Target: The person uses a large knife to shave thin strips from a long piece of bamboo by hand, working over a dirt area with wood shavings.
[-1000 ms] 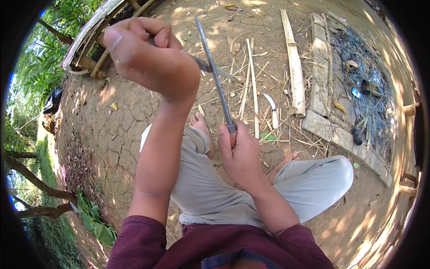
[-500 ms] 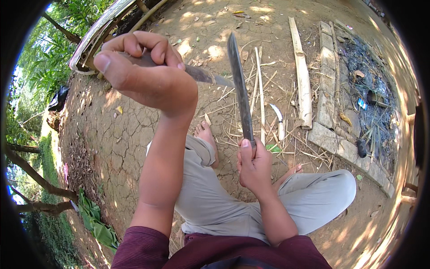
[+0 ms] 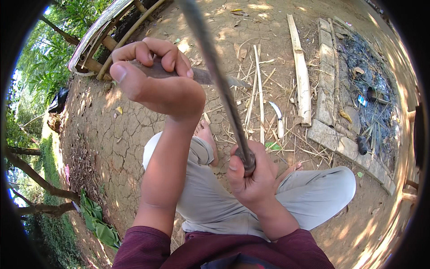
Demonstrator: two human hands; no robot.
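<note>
My right hand (image 3: 255,177) is wrapped round the handle of a machete (image 3: 219,80). The long dark blade rises away from me and runs past the top edge of the view. My left hand (image 3: 159,80) is raised at the left, its fingers curled round a dark brown, flat piece (image 3: 201,76) that tapers to a paler point on the right. The kind of this piece is unclear. In the picture the machete blade crosses in front of it; whether they touch I cannot tell. Beyond my right hand lies a small curved knife (image 3: 279,120) with a pale handle.
Thin split strips (image 3: 260,94) and shavings litter the cracked ground between my feet. A long split bamboo piece (image 3: 300,71) lies to the right, beside a brick border (image 3: 326,76) around an ash bed (image 3: 369,89). Green leaves (image 3: 96,219) lie far left, below a bamboo structure (image 3: 101,45).
The machete's blade has swung up and closer to me, its upper part leaning further left, as my right wrist turned. My left hand with the brown piece has shifted slightly right and down.
</note>
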